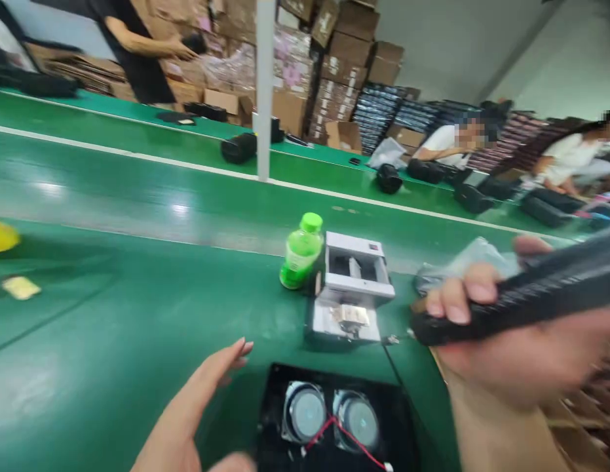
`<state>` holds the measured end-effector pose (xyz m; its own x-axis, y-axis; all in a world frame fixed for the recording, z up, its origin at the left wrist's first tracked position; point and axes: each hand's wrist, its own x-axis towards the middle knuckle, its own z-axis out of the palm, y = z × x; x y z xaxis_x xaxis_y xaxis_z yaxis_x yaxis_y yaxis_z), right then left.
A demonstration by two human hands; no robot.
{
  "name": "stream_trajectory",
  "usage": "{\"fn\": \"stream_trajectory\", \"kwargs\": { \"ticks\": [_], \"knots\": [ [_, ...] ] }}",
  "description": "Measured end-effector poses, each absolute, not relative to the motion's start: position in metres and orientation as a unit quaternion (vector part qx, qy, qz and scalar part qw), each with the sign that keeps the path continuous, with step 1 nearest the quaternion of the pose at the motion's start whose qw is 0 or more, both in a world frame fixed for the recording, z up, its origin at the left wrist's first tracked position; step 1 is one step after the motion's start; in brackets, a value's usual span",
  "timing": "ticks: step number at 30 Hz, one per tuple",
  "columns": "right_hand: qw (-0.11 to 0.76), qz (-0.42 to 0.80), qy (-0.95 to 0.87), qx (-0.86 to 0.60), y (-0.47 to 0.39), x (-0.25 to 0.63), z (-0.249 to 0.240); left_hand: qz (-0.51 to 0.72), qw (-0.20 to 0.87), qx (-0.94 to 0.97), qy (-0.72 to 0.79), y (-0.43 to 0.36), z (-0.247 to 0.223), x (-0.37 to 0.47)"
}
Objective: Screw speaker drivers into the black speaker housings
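My right hand (521,347) is closed around a black electric screwdriver (545,282), blurred by motion, its thin bit pointing left beside the screw feeder. Lower left, my left hand (187,413) is empty, with fingers and thumb apart. It is nearest to a black speaker panel (398,413) at the bottom middle. Two round speakers (307,413) sit side by side in that panel, with red wires (354,439) running across them to small white plugs. Behind the panel stands a white and grey screw feeder (358,282) with an open top.
A bottle with a green cap (302,252) stands left of the feeder. A clear plastic bag (474,262) lies behind my right hand. A white post (264,92) rises beyond. Co-workers sit or stand across the green bench (137,187), before stacked cartons (354,59).
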<state>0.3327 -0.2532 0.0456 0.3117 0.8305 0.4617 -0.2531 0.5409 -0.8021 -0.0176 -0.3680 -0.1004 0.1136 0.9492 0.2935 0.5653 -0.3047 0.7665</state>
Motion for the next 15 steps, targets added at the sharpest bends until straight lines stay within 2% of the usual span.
{"fn": "stream_trajectory", "kwargs": {
  "ticks": [3,10,15],
  "knots": [
    [0.732,0.345,-0.509,-0.295,-0.258,0.324,0.046,0.358,0.292,0.742,0.486,-0.378,-0.113,0.013],
    [0.698,0.338,-0.573,-0.264,-0.247,0.274,0.018,0.331,0.237,0.761,0.506,-0.378,-0.137,0.020],
    [0.676,0.350,-0.577,-0.295,-0.245,0.272,0.008,0.337,0.234,0.761,0.503,-0.379,-0.132,0.023]
  ]
}}
